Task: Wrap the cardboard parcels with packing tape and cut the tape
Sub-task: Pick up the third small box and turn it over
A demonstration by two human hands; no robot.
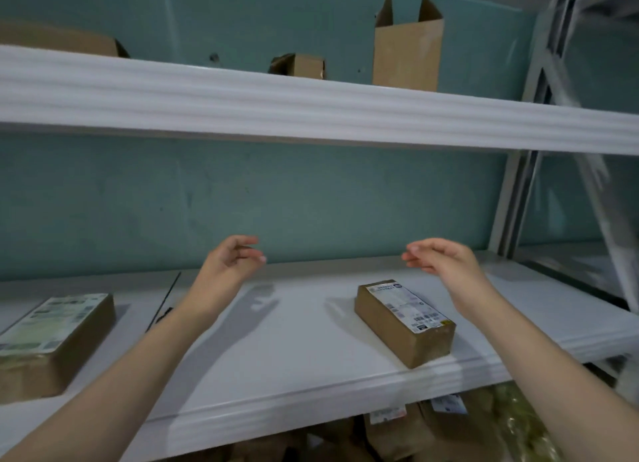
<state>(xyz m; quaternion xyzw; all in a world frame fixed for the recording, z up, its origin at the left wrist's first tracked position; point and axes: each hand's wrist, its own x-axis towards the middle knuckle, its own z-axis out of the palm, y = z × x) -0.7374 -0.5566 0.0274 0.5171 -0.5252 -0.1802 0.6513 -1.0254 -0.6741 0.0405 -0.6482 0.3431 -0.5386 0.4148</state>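
Wall: teal painted wall [311,192] behind a white metal rack, scuffed in places.
Upper shelf: white upper shelf [311,105] carrying open empty cartons, the tallest an open carton [406,57] with its flaps up.
Middle shelf: white middle shelf [304,351], the working surface, with both parcels on it; more packages lie blurred underneath.
Large parcel: large parcel [86,340] at the far left, partly cut off by the picture edge, well apart from both hands.
Small parcel: small parcel [390,323] lying flat near the shelf's front edge, its long axis running diagonally from far-left to near-right.
Key relation: the small parcel sits below the right hand [446,259] and just beside that forearm; the left hand [230,259] is well apart from it, so the right is the likelier one to reach it.
Hands: both raised above the shelf, fingers loosely curled and facing each other, holding nothing.
Tools: no tape roll or cutter shows.
Writing: white shipping label [408,304] with barcodes on the small parcel; a greenish one on the large. Text too small to read.
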